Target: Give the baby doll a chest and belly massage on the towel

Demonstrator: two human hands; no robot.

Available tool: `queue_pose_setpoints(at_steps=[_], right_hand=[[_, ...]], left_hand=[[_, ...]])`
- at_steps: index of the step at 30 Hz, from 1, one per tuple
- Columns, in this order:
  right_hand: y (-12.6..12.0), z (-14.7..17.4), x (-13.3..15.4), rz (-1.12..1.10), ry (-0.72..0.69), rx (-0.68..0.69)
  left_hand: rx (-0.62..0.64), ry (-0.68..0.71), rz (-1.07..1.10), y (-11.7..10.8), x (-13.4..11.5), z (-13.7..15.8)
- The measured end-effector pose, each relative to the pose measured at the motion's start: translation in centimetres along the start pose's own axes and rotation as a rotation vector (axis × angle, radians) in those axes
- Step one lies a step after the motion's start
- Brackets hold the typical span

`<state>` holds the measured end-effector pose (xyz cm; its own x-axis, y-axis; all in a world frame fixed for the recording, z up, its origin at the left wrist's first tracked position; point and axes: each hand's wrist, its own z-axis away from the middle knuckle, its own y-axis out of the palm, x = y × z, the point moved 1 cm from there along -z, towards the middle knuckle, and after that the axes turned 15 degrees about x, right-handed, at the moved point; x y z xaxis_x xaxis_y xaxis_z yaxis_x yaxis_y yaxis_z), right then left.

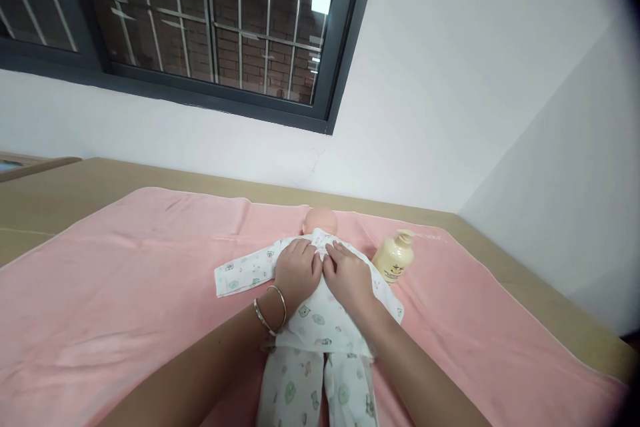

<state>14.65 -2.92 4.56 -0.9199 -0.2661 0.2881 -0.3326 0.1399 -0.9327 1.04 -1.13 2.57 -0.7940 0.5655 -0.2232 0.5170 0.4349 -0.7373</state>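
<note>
A baby doll (321, 219) with a smooth bald head lies on a pink blanket (165, 260), dressed in a white patterned baby shirt (320, 320) and matching trousers (295, 387). Just below the doll's neck, my left hand (299, 271) has its fingers bent onto the shirt, thumb against the cloth. My right hand (349, 273) mirrors it, and the two thumbs almost meet at the upper middle of the shirt. Both hands are closed on the fabric there; the fingertips are partly hidden. One sleeve stretches out flat to the left. A bangle circles my left wrist.
To the right of the doll stands a pale yellow pump bottle (395, 257), close to the shirt. The blanket covers a tan tabletop (100, 180) that meets a white wall (425, 80). Above it is a dark-framed window (330, 100) with metal bars.
</note>
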Motion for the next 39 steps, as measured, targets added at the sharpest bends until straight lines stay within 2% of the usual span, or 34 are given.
queue_pose_setpoints(at_steps=[5,8,12,15,22,27,31,34,39], right_hand=[[0.3,-1.4,-1.8,-0.142,-0.059,0.043],[0.6,-1.9,-2.3,-0.149,-0.105,0.08],[0.7,-1.7,-1.9,-0.106,-0.143,0.074],[0.5,-1.2,-1.2,-0.092,-0.126,0.04],[0.0,-0.1,0.0,-0.019,-0.013,-0.041],[0.5,-0.2,-0.4,-0.06,-0.005,-0.084],[0.9,-0.8,-1.3,-0.168,-0.078,-0.05],[1.2,-1.1,-1.7,-0.23,-0.121,-0.002],[1.3,-1.2,-1.8,-0.26,-0.141,0.001]], left_hand=[[0.069,-0.109,0.065,0.4,0.3,-0.3],[0.109,-0.097,0.083,0.8,0.6,-0.4],[0.084,-0.01,0.11,1.1,0.9,-0.2],[0.028,0.062,0.14,0.9,0.8,-0.1],[0.005,0.063,0.118,0.2,0.3,0.0],[0.016,-0.003,0.14,0.2,0.2,0.0],[0.041,-0.085,0.169,0.7,0.6,0.0],[0.04,-0.097,0.182,1.1,0.9,0.0],[0.052,-0.099,0.197,1.2,1.0,0.0]])
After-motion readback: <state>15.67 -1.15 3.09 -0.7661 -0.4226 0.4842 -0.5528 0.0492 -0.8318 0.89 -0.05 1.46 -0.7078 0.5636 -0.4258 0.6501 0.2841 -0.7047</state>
